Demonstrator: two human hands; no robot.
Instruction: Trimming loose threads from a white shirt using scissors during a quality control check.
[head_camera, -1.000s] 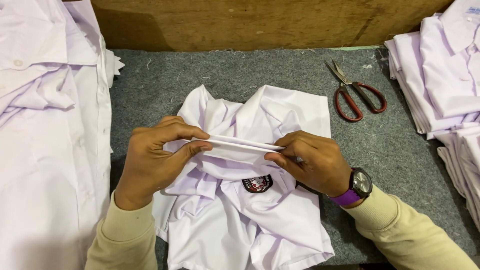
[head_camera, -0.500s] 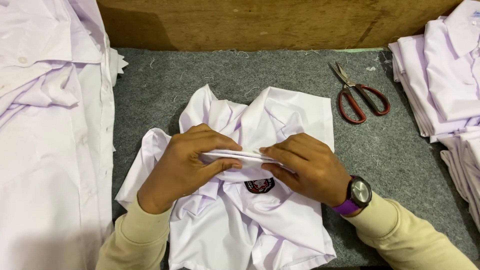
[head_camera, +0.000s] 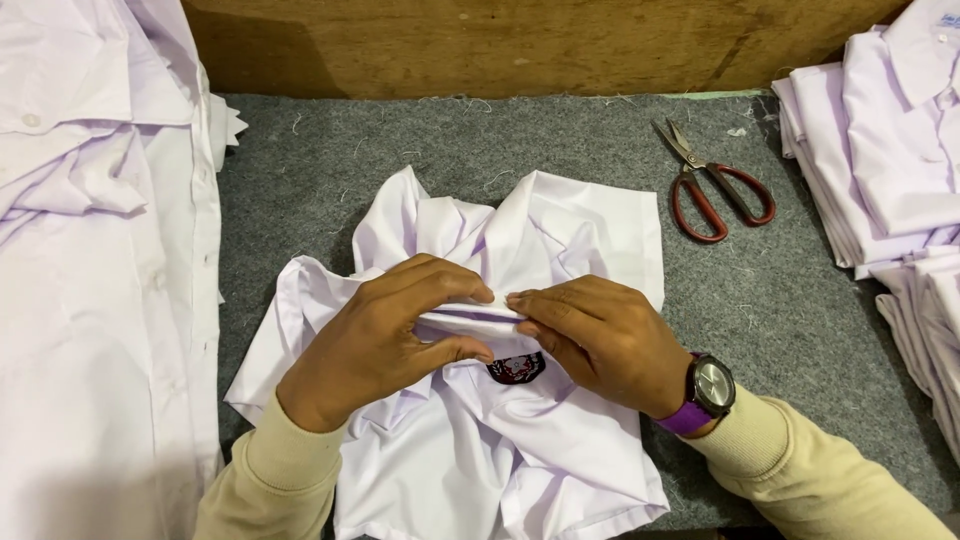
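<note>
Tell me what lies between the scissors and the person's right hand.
In the head view, only bare grey felt mat and the white shirt's edge separate the scissors from the right hand.

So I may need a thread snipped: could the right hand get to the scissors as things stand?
Probably yes: the scissors lie on bare felt beyond the right hand, nothing between, though it would have to let go of the shirt.

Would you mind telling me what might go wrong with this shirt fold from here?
The folded strip pinched between the left hand and right hand might spring open if either lets go. The white shirt is bunched underneath, so creases may get pressed in. Loose threads on the grey felt mat may cling to it.
</note>
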